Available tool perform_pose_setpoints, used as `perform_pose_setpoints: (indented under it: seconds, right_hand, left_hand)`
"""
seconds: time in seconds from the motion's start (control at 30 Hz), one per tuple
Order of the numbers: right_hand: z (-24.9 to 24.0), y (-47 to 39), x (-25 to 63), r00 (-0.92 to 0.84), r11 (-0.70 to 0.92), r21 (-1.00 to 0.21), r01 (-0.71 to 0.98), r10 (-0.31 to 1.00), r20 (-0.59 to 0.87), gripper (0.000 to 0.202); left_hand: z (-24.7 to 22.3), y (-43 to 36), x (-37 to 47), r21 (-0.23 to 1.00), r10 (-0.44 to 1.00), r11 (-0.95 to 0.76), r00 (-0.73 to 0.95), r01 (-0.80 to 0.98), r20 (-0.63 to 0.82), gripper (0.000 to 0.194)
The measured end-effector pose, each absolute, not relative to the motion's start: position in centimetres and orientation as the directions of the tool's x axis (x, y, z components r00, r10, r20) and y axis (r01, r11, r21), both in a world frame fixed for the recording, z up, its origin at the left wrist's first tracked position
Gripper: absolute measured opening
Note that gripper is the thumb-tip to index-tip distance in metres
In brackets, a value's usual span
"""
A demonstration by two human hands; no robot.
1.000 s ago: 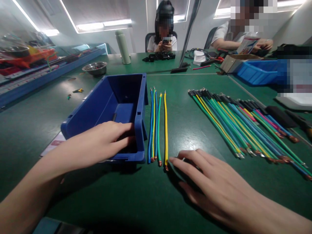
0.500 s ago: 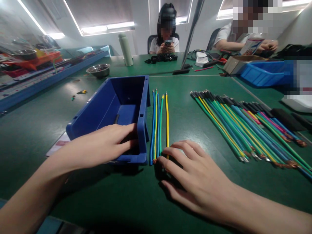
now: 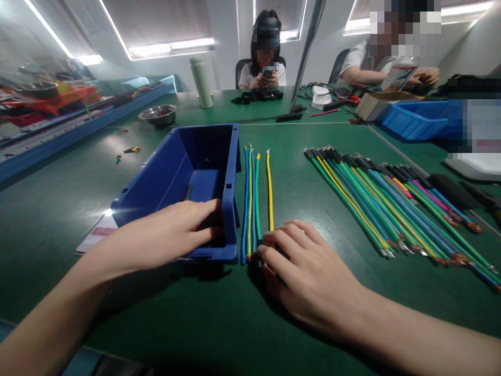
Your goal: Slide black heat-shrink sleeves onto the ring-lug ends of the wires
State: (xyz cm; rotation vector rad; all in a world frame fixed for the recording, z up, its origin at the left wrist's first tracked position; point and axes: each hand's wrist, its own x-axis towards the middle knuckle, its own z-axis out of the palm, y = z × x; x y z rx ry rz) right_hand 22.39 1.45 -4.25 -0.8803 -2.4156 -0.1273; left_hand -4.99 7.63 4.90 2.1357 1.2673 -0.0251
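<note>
My left hand (image 3: 176, 227) reaches over the near side of a dark blue bin (image 3: 156, 177), its fingertips hidden inside by the right wall. My right hand (image 3: 305, 266) is over the near ends of short wires on the green table, its fingers bent at the lower end of a yellow wire (image 3: 270, 193). Beside the bin, a small group of blue, green and yellow-green wires (image 3: 250, 203) lies side by side. Whether the right fingertips grip a wire end cannot be made out. A dark piece (image 3: 188, 192) shows in the bin.
Many wires with black sleeves (image 3: 364, 203) lie in a row at the right. Behind are a metal bowl (image 3: 158, 115), a green bottle (image 3: 201, 83), a light blue bin (image 3: 415, 120) and a cardboard box (image 3: 383, 104). Two people (image 3: 266, 57) sit across the table.
My right hand's fingers have drawn closer together at the lower end of the yellow wire. My left hand has stayed in the bin. The view has shifted slightly.
</note>
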Motion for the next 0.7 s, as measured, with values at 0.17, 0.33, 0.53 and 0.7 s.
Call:
perform_pose_setpoints:
  seconds: [0.17, 0.33, 0.53, 0.7]
  right_hand:
    - [-3.9, 1.4, 22.8, -0.587, 0.764, -0.117, 0.635, 0.575, 0.57, 0.027]
    - [-3.0, 1.4, 23.4, -0.531, 0.757, -0.269, 0.596, 0.623, 0.574, 0.024]
    - [-1.1, 1.7, 25.0, -0.333, 0.532, -0.612, 0.586, 0.846, 0.416, 0.022]
    - [-0.8, 1.4, 27.5, -0.197, 0.097, -0.905, 0.415, 0.98, 0.015, 0.037]
  left_hand:
    - [5.0, 7.6, -4.9, 0.532, 0.777, -0.328, 0.544, 0.78, -0.318, 0.035]
    - [5.2, 7.6, -4.7, 0.518, 0.785, -0.352, 0.547, 0.78, -0.29, 0.033]
    - [5.0, 7.7, -4.8, 0.493, 0.794, -0.373, 0.545, 0.786, -0.27, 0.032]
    - [4.8, 7.7, -4.8, 0.486, 0.806, -0.387, 0.543, 0.783, -0.234, 0.026]
